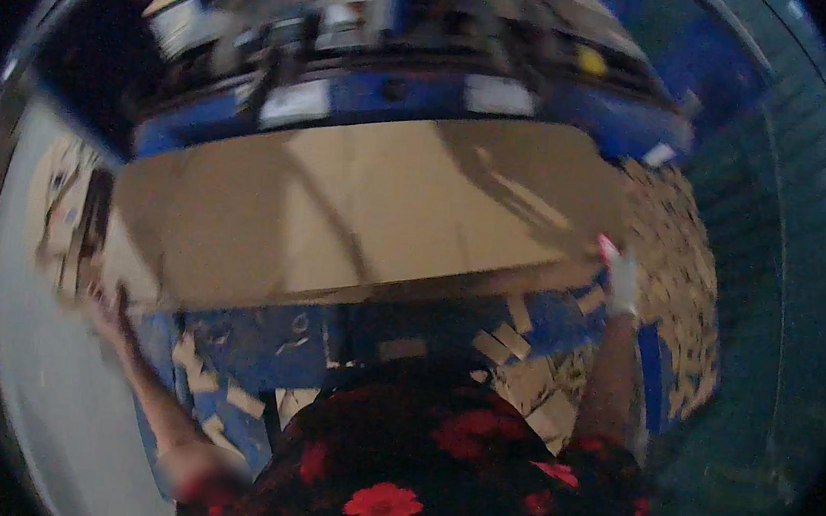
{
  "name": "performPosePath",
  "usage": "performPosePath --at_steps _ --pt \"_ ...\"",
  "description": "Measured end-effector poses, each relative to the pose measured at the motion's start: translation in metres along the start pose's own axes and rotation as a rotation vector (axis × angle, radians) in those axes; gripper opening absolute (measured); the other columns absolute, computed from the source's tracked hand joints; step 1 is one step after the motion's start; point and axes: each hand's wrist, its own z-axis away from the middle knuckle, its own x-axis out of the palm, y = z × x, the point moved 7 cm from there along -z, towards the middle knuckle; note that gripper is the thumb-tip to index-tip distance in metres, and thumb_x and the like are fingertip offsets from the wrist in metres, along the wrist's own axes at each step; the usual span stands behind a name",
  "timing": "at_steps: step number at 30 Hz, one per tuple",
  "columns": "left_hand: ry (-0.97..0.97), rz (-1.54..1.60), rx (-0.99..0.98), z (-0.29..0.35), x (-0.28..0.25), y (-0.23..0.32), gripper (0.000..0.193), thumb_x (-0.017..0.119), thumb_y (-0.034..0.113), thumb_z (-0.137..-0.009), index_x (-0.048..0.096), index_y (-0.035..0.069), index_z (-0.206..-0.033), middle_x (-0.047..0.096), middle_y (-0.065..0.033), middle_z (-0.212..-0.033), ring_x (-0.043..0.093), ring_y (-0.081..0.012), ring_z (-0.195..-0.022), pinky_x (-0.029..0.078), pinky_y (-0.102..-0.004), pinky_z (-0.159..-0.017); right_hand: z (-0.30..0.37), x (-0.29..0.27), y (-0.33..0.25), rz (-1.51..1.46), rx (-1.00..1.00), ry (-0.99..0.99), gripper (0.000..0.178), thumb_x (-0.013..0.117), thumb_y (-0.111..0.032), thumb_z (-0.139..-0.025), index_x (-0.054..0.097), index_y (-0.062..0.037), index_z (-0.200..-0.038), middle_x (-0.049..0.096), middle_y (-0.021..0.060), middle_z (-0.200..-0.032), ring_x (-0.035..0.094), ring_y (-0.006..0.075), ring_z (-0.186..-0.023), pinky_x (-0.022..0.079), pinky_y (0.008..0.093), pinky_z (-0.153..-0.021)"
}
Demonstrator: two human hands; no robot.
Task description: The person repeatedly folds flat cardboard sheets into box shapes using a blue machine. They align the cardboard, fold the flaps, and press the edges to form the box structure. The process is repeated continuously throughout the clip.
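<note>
A wide, flat brown cardboard sheet (378, 206) spans the space in front of me, with shadows lying across it. Its near edge shows a thin strip of a second layer or fold. My left hand (109, 312) grips the near left corner; motion smears its fingers a little. At the right end, my right hand (622, 281), in a white glove with pink-red at the fingertips, is closed on the sheet's edge. The sheet hides whatever lies beneath it.
Beyond the sheet stands a blue machine (398, 95) with blurred parts on top. Cardboard offcuts are heaped (677, 271) at the right, and more scraps (509, 343) lie on blue surfaces near me. Stacked cardboard (68, 213) stands at the left.
</note>
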Motion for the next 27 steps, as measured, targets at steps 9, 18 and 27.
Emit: performPosePath --at_steps 9,18,27 --pt "0.101 0.376 -0.062 -0.026 0.012 -0.052 0.061 0.071 0.017 -0.082 0.043 -0.003 -0.131 0.053 -0.0182 -0.127 0.052 -0.0284 -0.116 0.045 -0.0392 -0.094 -0.011 -0.016 -0.021 0.308 -0.176 0.518 0.056 0.072 -0.020 -0.083 0.047 0.0011 -0.129 0.055 0.0123 -0.123 0.058 0.0240 -0.107 0.047 0.0341 -0.088" --pt "-0.566 1.182 -0.496 0.020 0.125 -0.014 0.050 0.058 0.023 -0.093 0.042 0.006 -0.138 0.050 -0.0119 -0.135 0.049 -0.0292 -0.120 0.042 -0.0453 -0.098 0.042 0.137 -0.051 -1.215 0.151 -0.122 0.035 0.064 -0.007 -0.082 0.051 -0.0143 -0.113 0.064 0.0065 -0.097 0.063 0.0226 -0.088 0.055 0.0400 -0.073" --pt "-0.576 0.371 -0.042 0.129 0.054 0.153 0.048 0.067 0.010 -0.081 0.053 0.004 -0.126 0.052 -0.0162 -0.130 0.054 -0.0318 -0.115 0.045 -0.0390 -0.095 0.118 0.065 -0.091 -0.079 -0.340 0.020 0.042 0.060 0.005 -0.081 0.052 -0.0072 -0.120 0.058 0.0145 -0.113 0.058 0.0270 -0.107 0.050 0.0342 -0.087"
